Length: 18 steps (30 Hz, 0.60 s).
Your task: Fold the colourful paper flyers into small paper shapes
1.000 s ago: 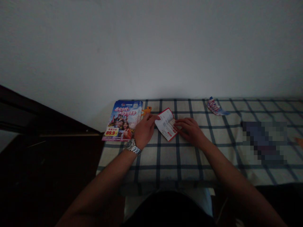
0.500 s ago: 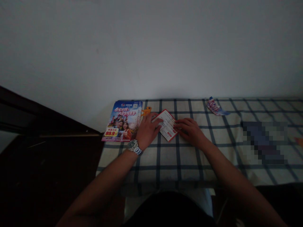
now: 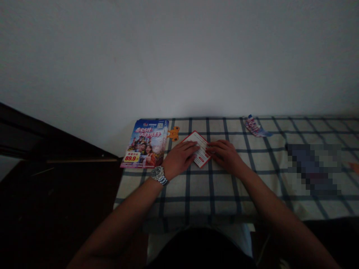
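Note:
A small white leaflet with a red border (image 3: 199, 145) lies folded on the checked cloth (image 3: 218, 186). My left hand (image 3: 179, 158), with a metal watch at the wrist, lies flat on the leaflet's left part with the fingers stretched out. My right hand (image 3: 224, 154) rests on the cloth with its fingertips pressed on the leaflet's right edge. A stack of colourful flyers (image 3: 146, 142) lies just left of my left hand.
An orange object (image 3: 174, 133) peeks out by the flyers' right edge. A crumpled blue-and-red paper (image 3: 254, 126) lies near the wall. A blurred dark patch (image 3: 314, 168) sits at the right. Dark furniture (image 3: 42, 149) stands left of the cloth.
The raised left flap of the leaflet has been folded down flat. My left hand slid rightward onto it and now presses it. My right hand has hardly moved.

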Each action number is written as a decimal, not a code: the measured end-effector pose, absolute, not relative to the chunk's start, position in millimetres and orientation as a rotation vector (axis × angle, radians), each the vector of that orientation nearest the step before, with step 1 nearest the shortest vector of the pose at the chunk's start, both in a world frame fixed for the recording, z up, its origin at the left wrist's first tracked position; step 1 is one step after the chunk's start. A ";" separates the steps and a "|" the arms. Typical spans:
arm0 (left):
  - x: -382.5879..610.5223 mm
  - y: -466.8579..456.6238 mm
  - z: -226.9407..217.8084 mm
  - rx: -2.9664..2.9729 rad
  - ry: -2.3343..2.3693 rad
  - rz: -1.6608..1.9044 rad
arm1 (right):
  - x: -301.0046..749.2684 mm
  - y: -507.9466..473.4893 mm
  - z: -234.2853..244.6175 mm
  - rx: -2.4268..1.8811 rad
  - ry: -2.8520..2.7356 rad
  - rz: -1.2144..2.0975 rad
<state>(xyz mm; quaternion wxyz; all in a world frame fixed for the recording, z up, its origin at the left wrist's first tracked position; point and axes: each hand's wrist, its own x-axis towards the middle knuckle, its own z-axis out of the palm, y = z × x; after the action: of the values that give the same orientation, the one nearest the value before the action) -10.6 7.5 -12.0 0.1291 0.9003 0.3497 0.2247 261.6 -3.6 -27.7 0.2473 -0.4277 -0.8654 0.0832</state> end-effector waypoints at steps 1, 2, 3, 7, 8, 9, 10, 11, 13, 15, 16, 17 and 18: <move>-11.0 7.2 -11.1 2.616 1.006 0.646 | 261.7 -3.5 -27.9 -1.161 -2.358 0.226; -11.6 6.8 -10.3 2.615 0.998 0.637 | 261.9 -3.3 -28.0 -1.155 -2.356 0.226; -12.3 6.4 -9.7 2.615 0.993 0.626 | 262.0 -3.0 -28.0 -1.149 -2.356 0.226; -15.2 5.1 -8.0 2.629 0.993 0.564 | 262.5 -2.3 -27.0 -1.133 -2.354 0.229; -15.7 4.8 -7.6 2.634 0.995 0.540 | 262.5 -2.4 -26.3 -1.131 -2.353 0.231; -16.1 4.5 -7.0 2.637 1.000 0.519 | 262.5 -2.5 -25.6 -1.130 -2.350 0.233; -16.4 4.2 -6.4 2.639 1.007 0.501 | 262.4 -2.8 -24.7 -1.128 -2.348 0.235; -16.6 3.9 -5.7 2.639 1.016 0.486 | 262.2 -3.1 -23.8 -1.121 -2.344 0.238; -16.7 3.2 -4.5 2.642 1.028 0.468 | 261.7 -3.6 -21.9 -1.087 -2.338 0.248; -16.5 2.6 -3.7 2.649 1.029 0.459 | 261.4 -4.0 -20.3 -1.032 -2.334 0.266; -16.2 2.3 -3.5 2.651 1.029 0.462 | 261.3 -4.3 -19.7 -1.007 -2.332 0.273; -15.8 2.2 -3.5 2.650 1.032 0.474 | 261.4 -4.5 -19.1 -0.984 -2.331 0.281; -15.3 2.1 -3.7 2.647 1.035 0.492 | 261.6 -4.8 -18.5 -0.967 -2.331 0.291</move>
<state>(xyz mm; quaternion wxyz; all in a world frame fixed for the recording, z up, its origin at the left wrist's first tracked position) -15.3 2.1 -3.7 0.1281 0.9101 0.3559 0.1690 261.6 -4.8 -18.5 0.2960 -0.3635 -0.8765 0.1093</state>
